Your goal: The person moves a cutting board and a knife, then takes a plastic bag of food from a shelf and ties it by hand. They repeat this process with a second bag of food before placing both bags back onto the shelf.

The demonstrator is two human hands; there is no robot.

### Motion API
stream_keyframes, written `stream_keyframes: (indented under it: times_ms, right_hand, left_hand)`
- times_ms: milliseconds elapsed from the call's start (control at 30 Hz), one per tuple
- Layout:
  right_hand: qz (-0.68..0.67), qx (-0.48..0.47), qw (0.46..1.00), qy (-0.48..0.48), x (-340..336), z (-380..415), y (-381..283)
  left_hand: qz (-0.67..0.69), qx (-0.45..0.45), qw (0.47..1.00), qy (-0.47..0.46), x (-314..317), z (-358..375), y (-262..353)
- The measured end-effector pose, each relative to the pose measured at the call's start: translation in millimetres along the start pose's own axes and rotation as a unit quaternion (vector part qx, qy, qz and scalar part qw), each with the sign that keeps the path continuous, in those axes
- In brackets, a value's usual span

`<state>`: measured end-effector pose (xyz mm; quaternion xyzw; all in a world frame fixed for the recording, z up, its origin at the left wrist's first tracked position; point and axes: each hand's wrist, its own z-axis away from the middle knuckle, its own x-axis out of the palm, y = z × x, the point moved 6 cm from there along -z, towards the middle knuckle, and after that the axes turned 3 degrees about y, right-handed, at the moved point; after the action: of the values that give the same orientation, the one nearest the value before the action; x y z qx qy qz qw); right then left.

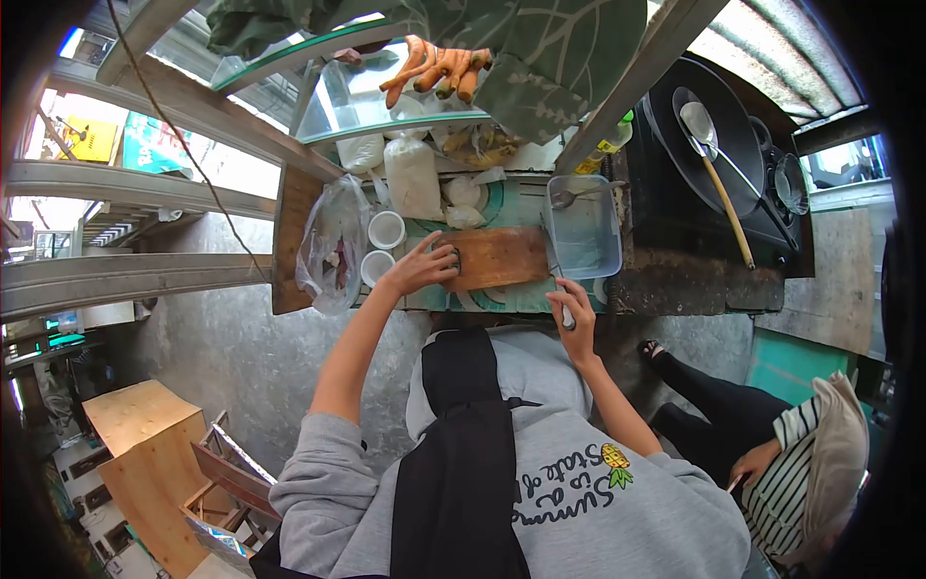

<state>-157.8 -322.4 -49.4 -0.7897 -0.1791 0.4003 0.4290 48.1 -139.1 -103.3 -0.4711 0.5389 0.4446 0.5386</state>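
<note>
A brown wooden cutting board (503,257) lies across the middle of the counter. My left hand (424,266) rests at its left end with the fingers curled. Something small and dark shows at those fingertips, too small to make out. In my right hand (576,317) is a knife (555,269), its handle in my fist and its blade pointing away from me along the board's right edge. Just right of the blade stands a clear plastic container (600,253) with a spoon (585,194) leaning in it.
Left of the board are two white cups (387,231) and a clear plastic bag (334,253). Behind stands a bag of white contents (413,179). Carrots (439,69) lie on a glass shelf above. A wok (709,140) with utensils sits right. Another person (772,463) is at right.
</note>
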Motion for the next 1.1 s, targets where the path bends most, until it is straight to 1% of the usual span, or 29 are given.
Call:
stream_keyframes:
  times_ms: [33, 67, 100, 133, 167, 200, 233, 267, 333, 367, 400, 433, 467, 500, 567, 600, 633, 667, 700, 767, 800, 867, 900, 933, 967, 1000, 1033, 1067, 1100]
  right_hand:
    - [-0.004, 0.016, 1.000, -0.017, 2.8, 3.4, 3.2]
    - [0.000, 0.007, 1.000, -0.015, 5.4, 4.9, 4.5]
    - [0.002, -0.003, 1.000, -0.014, 8.8, 5.4, 3.7]
    - [0.002, 0.000, 1.000, -0.015, 11.2, 6.1, 5.7]
    - [0.003, -0.004, 0.999, -0.033, 15.4, 6.8, 7.2]
    - [0.005, -0.007, 0.999, -0.050, 19.2, 6.1, 7.8]
    - [0.005, -0.005, 0.999, -0.050, 20.4, 5.6, 9.0]
    - [0.021, -0.004, 0.995, -0.100, 27.4, 5.9, 10.4]
    - [0.051, -0.015, 0.979, -0.197, 42.4, 11.3, 16.7]
    - [0.050, -0.015, 0.979, -0.198, 45.4, 12.4, 19.1]
    - [0.041, 0.002, 0.969, -0.244, 52.6, 17.0, 23.4]
    - [0.033, 0.020, 0.957, -0.289, 59.4, 22.6, 27.8]
    - [0.033, 0.020, 0.956, -0.290, 62.2, 26.0, 33.4]
    - [0.059, 0.017, 0.953, -0.298, 65.1, 28.7, 37.7]
    - [0.084, 0.012, 0.949, -0.304, 68.2, 30.8, 46.5]
    - [0.120, -0.005, 0.945, -0.304, 67.3, 29.1, 45.3]
    - [0.155, -0.022, 0.939, -0.305, 66.7, 29.1, 43.8]
    - [0.154, -0.021, 0.939, -0.307, 67.1, 29.4, 42.7]
    - [0.154, -0.005, 0.939, -0.306, 68.2, 27.4, 44.8]
    - [0.155, 0.010, 0.940, -0.304, 70.6, 24.5, 46.9]
    - [0.134, 0.021, 0.947, -0.291, 71.7, 23.6, 49.0]
    - [0.114, 0.030, 0.953, -0.279, 75.4, 23.4, 52.1]
    - [0.099, 0.040, 0.961, -0.256, 75.4, 22.3, 52.0]
    - [0.084, 0.049, 0.968, -0.232, 74.7, 20.5, 52.3]
    - [0.085, 0.046, 0.968, -0.233, 76.5, 20.2, 51.9]
    - [0.075, 0.062, 0.973, -0.211, 74.9, 18.1, 51.7]
    - [0.066, 0.077, 0.977, -0.189, 72.2, 15.8, 52.1]
    - [0.067, 0.074, 0.977, -0.190, 71.5, 13.8, 51.3]
    - [0.061, 0.087, 0.976, -0.187, 70.5, 12.8, 53.7]
  left_hand:
    - [-0.003, -0.010, 1.000, -0.023, 7.1, -1.2, -1.0]
    - [-0.012, -0.019, 0.999, -0.048, 15.1, -3.1, -1.7]
    - [-0.010, -0.019, 0.999, -0.049, 20.0, -4.1, -0.1]
    - [-0.029, -0.032, 0.997, -0.069, 26.8, -4.4, -0.2]
    - [-0.048, -0.045, 0.994, -0.090, 33.0, -3.4, -0.7]
    - [-0.046, -0.045, 0.994, -0.091, 36.6, -1.5, -0.9]
    - [-0.011, -0.074, 0.994, -0.074, 38.1, 1.2, -3.9]
    - [0.025, -0.104, 0.993, -0.058, 39.8, 3.4, -6.2]
    - [0.027, -0.117, 0.991, -0.054, 35.3, 4.6, -2.8]
    - [0.028, -0.131, 0.990, -0.049, 32.3, 5.8, -2.1]
    - [0.029, -0.131, 0.990, -0.050, 30.6, 6.0, 0.4]
    - [0.029, -0.154, 0.986, -0.053, 29.3, 6.0, 1.3]
    - [0.029, -0.176, 0.982, -0.056, 28.2, 5.4, 2.7]
    - [0.030, -0.177, 0.982, -0.057, 29.5, 4.5, 8.9]
    - [0.047, -0.294, 0.954, -0.014, 28.3, 4.1, 5.0]
    - [0.047, -0.294, 0.954, -0.014, 28.4, -0.3, 7.6]
    - [0.063, -0.345, 0.937, -0.003, 28.2, 0.0, 7.2]
    - [0.079, -0.394, 0.915, 0.007, 28.1, 1.4, 8.8]
    - [0.080, -0.396, 0.915, 0.006, 27.5, -2.5, 13.7]
    - [0.104, -0.476, 0.872, 0.039, 24.4, -4.3, 15.0]
    - [0.104, -0.477, 0.872, 0.039, 24.1, -10.2, 18.3]
    - [0.152, -0.505, 0.847, 0.059, 24.6, -19.2, 22.6]
    - [0.152, -0.507, 0.846, 0.060, 28.2, -22.5, 26.2]
    - [0.154, -0.465, 0.866, 0.096, 27.0, -30.7, 31.3]
    - [0.154, -0.422, 0.884, 0.132, 25.3, -37.2, 36.6]
    - [0.153, -0.424, 0.883, 0.134, 27.9, -38.9, 39.8]
    - [0.152, -0.431, 0.884, 0.103, 33.9, -40.3, 44.0]
    - [0.151, -0.437, 0.884, 0.071, 39.8, -40.5, 47.4]
    - [0.151, -0.438, 0.883, 0.073, 42.0, -38.7, 50.1]
